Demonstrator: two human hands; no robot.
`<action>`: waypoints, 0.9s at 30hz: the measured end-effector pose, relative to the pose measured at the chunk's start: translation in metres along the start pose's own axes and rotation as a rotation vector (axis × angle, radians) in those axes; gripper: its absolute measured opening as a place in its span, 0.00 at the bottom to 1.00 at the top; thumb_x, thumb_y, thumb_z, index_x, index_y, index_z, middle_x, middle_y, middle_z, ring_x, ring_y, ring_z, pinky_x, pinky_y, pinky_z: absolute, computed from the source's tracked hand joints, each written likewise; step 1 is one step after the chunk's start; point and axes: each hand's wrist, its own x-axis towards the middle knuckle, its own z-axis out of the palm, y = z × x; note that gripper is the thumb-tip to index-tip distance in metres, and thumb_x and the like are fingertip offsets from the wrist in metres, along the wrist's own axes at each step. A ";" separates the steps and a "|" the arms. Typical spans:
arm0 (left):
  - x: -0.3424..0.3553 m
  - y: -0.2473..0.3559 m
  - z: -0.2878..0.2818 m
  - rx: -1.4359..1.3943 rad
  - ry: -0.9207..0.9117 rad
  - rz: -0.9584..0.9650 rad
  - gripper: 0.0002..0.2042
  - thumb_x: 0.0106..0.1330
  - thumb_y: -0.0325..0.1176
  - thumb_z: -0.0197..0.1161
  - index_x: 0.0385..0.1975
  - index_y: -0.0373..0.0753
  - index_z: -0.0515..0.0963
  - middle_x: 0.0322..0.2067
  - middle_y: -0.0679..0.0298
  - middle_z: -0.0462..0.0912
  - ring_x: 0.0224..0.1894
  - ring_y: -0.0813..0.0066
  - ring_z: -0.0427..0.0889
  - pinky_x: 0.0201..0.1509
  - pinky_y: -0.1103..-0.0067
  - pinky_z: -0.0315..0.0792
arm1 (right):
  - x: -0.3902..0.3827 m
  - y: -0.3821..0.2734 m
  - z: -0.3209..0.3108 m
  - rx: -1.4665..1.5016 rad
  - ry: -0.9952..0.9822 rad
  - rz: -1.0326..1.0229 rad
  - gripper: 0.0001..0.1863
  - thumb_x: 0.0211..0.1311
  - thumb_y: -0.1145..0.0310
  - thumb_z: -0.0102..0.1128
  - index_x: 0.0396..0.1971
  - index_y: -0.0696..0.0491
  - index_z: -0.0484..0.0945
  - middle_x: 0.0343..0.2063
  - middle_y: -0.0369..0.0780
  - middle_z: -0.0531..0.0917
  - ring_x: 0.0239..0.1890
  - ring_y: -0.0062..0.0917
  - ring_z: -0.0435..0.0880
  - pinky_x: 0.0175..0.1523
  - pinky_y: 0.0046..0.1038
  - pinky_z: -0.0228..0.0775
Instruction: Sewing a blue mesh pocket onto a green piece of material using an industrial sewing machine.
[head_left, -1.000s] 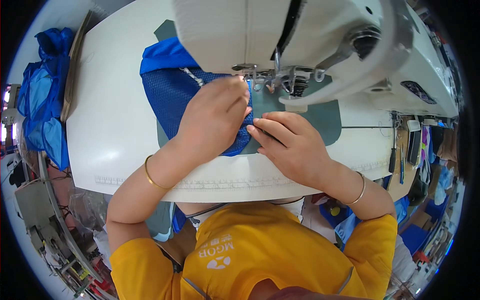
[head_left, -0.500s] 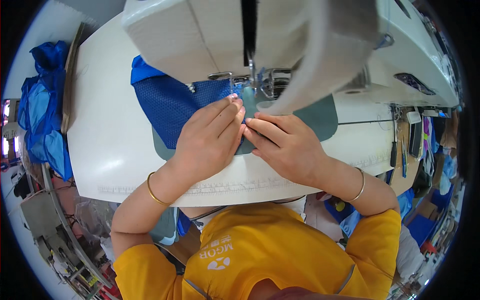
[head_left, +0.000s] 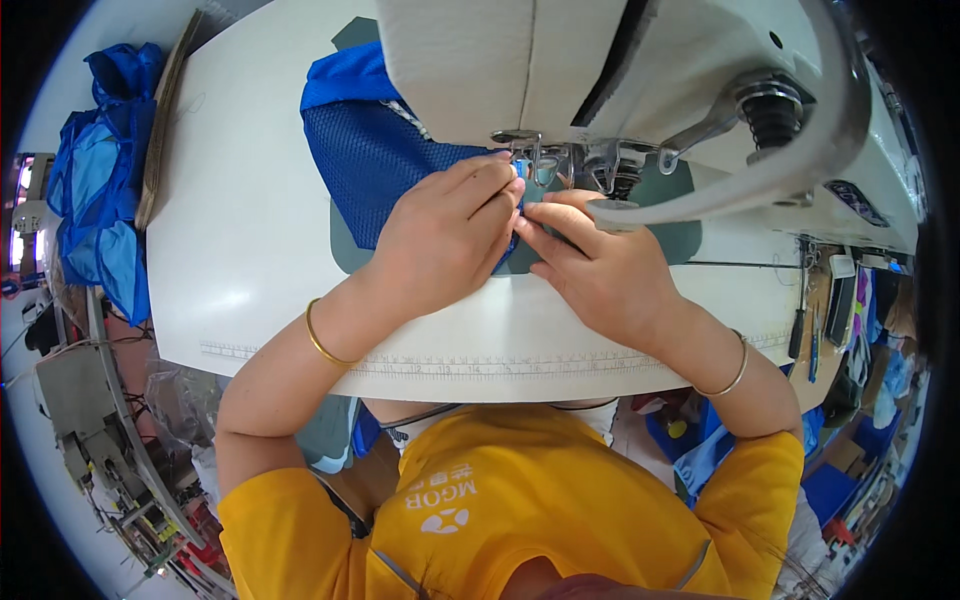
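Observation:
A piece of blue mesh fabric with a smooth blue folded band and a white cord lies on the white table, its right edge close to the needle area of a white sewing machine. My left hand presses on that edge with its thumb and fingers closed together, just in front of the presser foot. Against the same edge, my right hand has its fingers bent and its fingertips nearly meeting the left ones. The exact pinch point is hidden under the fingers.
A grey-green plate surrounds the stitching area. Along the front of the white table runs a printed ruler scale. A curved white lever hangs over my right hand. Blue fabric pieces hang at the left; tools, including a screwdriver, lie right.
The view has shifted, so the machine head and table sit higher and further right in the picture. Both hands stay at the fabric's edge by the presser foot.

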 end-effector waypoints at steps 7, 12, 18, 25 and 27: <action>-0.003 -0.005 -0.007 0.085 0.110 0.098 0.13 0.52 0.28 0.70 0.37 0.33 0.81 0.41 0.57 0.80 0.46 0.55 0.79 0.51 0.63 0.75 | 0.006 0.004 0.002 -0.021 -0.033 0.062 0.19 0.52 0.70 0.72 0.46 0.55 0.83 0.41 0.38 0.81 0.45 0.34 0.79 0.51 0.36 0.76; -0.007 0.009 -0.021 0.101 0.063 0.116 0.14 0.51 0.28 0.70 0.38 0.30 0.81 0.40 0.55 0.79 0.44 0.55 0.78 0.51 0.62 0.76 | 0.005 0.007 0.008 -0.002 0.108 0.006 0.13 0.52 0.70 0.71 0.39 0.55 0.84 0.39 0.39 0.81 0.51 0.34 0.79 0.55 0.35 0.77; -0.010 0.005 -0.023 0.209 -0.059 0.236 0.12 0.55 0.26 0.66 0.38 0.29 0.80 0.41 0.54 0.79 0.44 0.58 0.79 0.50 0.64 0.77 | 0.002 0.009 0.006 0.005 0.077 0.004 0.11 0.54 0.70 0.70 0.38 0.55 0.85 0.44 0.38 0.81 0.55 0.34 0.79 0.58 0.35 0.77; -0.010 0.003 -0.017 0.267 -0.017 0.278 0.15 0.49 0.26 0.67 0.39 0.33 0.83 0.37 0.58 0.83 0.44 0.61 0.82 0.50 0.65 0.78 | -0.009 0.009 0.009 -0.055 0.174 -0.039 0.09 0.58 0.70 0.66 0.37 0.57 0.85 0.42 0.38 0.81 0.52 0.34 0.81 0.56 0.34 0.79; -0.011 0.004 -0.015 0.262 -0.029 0.272 0.15 0.49 0.26 0.68 0.38 0.34 0.84 0.36 0.58 0.83 0.44 0.61 0.82 0.52 0.65 0.79 | -0.009 0.009 0.009 -0.087 0.204 -0.054 0.09 0.59 0.70 0.66 0.37 0.57 0.85 0.42 0.38 0.81 0.51 0.33 0.81 0.55 0.34 0.79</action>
